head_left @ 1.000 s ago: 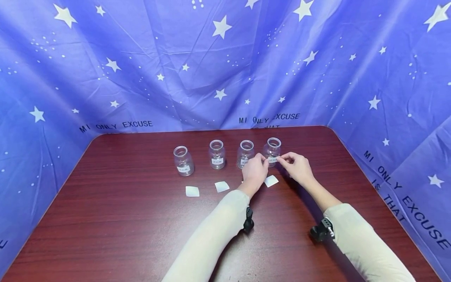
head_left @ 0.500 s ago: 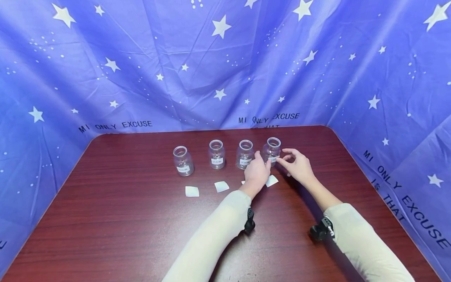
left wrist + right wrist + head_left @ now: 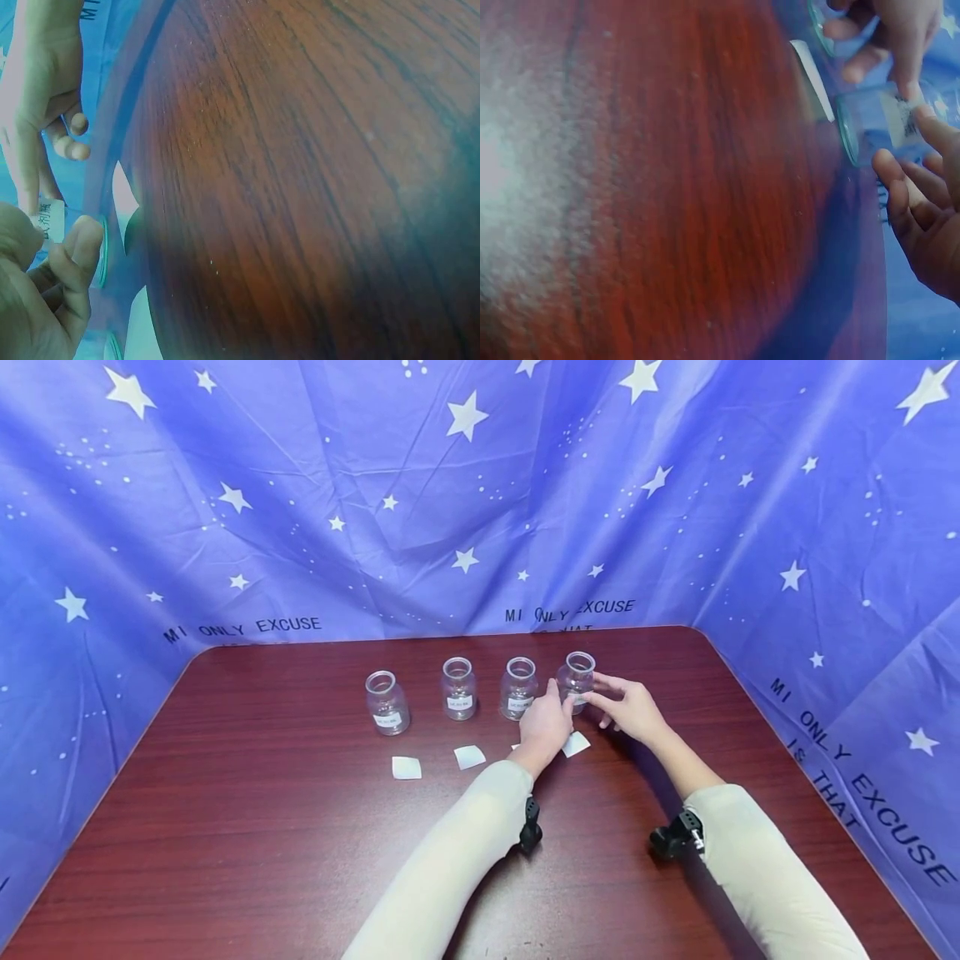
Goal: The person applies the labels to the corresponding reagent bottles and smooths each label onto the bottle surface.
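In the head view, the rightmost clear glass jar (image 3: pixel 580 670) stands upright on the table between both hands. A white label (image 3: pixel 901 120) with dark print is on its front. My left hand (image 3: pixel 545 722) holds the jar from the left, index finger along its side and thumb at the label. From the right, my right hand (image 3: pixel 632 710) grips it, thumb on the label's right end and fingers round the side. The hands hide part of the label. A white paper square (image 3: pixel 576 744) lies in front of this jar.
Further left stand labelled glass jars: one near my left hand (image 3: pixel 519 681), a middle jar (image 3: pixel 458 685) and the leftmost jar (image 3: pixel 386 702). White paper squares (image 3: pixel 407 767) lie before them, one mostly hidden by my left wrist. A starry blue curtain (image 3: pixel 420 527) backs the brown table (image 3: pixel 262 827).
My left hand has opened from bunched fingertips to an extended index finger beside the rightmost jar. My right fingers have moved round that jar's right side. The jars have stayed in place.
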The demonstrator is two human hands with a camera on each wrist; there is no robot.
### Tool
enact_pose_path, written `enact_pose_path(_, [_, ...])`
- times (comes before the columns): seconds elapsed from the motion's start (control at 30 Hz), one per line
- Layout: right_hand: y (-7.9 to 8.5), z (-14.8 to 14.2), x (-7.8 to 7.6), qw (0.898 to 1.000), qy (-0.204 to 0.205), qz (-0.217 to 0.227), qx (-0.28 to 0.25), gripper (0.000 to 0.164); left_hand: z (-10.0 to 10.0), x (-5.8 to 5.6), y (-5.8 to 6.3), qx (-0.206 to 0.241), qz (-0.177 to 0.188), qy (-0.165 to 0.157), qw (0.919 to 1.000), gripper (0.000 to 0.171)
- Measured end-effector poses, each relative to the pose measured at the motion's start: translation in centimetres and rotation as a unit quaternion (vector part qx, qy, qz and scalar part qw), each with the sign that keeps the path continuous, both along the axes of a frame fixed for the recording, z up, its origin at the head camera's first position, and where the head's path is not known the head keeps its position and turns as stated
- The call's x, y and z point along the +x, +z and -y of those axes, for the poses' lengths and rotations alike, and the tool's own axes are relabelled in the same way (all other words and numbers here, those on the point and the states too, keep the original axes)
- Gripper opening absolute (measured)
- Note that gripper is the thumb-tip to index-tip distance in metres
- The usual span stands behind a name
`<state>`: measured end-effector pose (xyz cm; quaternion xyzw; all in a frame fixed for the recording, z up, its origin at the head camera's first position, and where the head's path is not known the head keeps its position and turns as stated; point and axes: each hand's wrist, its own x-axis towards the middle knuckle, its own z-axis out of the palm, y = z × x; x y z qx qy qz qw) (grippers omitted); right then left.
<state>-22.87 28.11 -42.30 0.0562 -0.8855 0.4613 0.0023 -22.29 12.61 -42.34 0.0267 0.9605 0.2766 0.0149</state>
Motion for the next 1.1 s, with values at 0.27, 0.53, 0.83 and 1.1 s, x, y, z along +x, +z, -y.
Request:
enact_pose_path(0.27, [0.2, -0.6, 0.0, 1.0, 0.001, 0.022, -0.004, 0.046, 0.4, -0.1, 0.0, 0.01, -0.002, -0.003, 0.9999, 0.053])
enact_pose_path(0.53, [0.0, -0.7, 0.2, 0.998, 0.041, 0.026, -0.036, 0.051, 0.4, 0.1, -0.1, -0.011, 0.015, -0.01, 0.9998, 0.055])
enact_pose_path(0.83, [-0.6, -0.2, -0.1, 0.998, 0.027, 0.036, -0.035, 0.062, 0.5, 0.1, -0.7, -0.011, 0.003, -0.005, 0.9999, 0.047])
enact_pose_path(1.1, [-0.8, -0.3, -0.3, 0.999, 0.016, 0.029, -0.038, 0.051, 0.5, 0.1, -0.8, -0.006, -0.004, -0.001, 1.0, 0.042])
